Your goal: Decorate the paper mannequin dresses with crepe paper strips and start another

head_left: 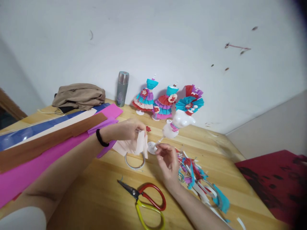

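My left hand [134, 129], with a black band at the wrist, pinches a pale pink strip of crepe paper [129, 146], folded and hanging from the fingers. My right hand [168, 161] is held apart from it, fingers curved and thumb spread, with nothing visible in it. Just beyond the right fingertips, a small white dress form [183, 118] leans to the right on its thin stand, with a pink band at the waist and red at the neck. Under the paper lies a roll of tape [135, 166]. Scissors [136, 193] with red and yellow handles lie nearer me, blades apart.
Rolled crepe paper [52, 140] in several colours fills the table's left side. Paper scraps [192, 172] are heaped at right. Along the wall stand a thermos [122, 89] and small forms in ruffled paper dresses [145, 99]. Brown cloth [79, 95] sits at the back left.
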The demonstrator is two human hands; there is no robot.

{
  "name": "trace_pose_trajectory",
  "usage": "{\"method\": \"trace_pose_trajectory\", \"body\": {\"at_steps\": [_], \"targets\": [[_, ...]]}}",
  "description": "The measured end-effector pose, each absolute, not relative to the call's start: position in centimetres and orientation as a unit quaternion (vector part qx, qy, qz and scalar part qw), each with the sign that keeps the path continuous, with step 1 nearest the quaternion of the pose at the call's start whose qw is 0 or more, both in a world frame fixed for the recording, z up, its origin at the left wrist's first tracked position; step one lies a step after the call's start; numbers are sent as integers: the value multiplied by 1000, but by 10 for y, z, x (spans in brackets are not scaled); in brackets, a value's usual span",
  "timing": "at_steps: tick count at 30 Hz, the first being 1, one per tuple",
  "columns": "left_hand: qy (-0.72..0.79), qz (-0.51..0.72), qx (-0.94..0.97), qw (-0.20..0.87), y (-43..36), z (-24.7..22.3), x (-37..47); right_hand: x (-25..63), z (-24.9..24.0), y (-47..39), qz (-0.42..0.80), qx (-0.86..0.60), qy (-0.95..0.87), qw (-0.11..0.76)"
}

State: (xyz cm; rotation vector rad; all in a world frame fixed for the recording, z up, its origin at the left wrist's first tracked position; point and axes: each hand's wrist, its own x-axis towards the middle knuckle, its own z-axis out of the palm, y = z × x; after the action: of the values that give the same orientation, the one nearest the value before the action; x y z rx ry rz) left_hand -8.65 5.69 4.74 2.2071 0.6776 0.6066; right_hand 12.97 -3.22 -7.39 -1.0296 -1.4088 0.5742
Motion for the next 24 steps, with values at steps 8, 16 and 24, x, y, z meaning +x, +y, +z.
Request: {"method": "trace_pose_trajectory", "body": {"at_steps": [8,16,24], "targets": [[294,175,840,420,51,30,-65,121,-71,-38,474,-361,-551,584],[382,128,804,436,46,23,-51,128,-57,-29,496,-444,-490,562],[395,136,800,430,40,24,-43,127,-55,-17,501,-470,-477,548]]}}
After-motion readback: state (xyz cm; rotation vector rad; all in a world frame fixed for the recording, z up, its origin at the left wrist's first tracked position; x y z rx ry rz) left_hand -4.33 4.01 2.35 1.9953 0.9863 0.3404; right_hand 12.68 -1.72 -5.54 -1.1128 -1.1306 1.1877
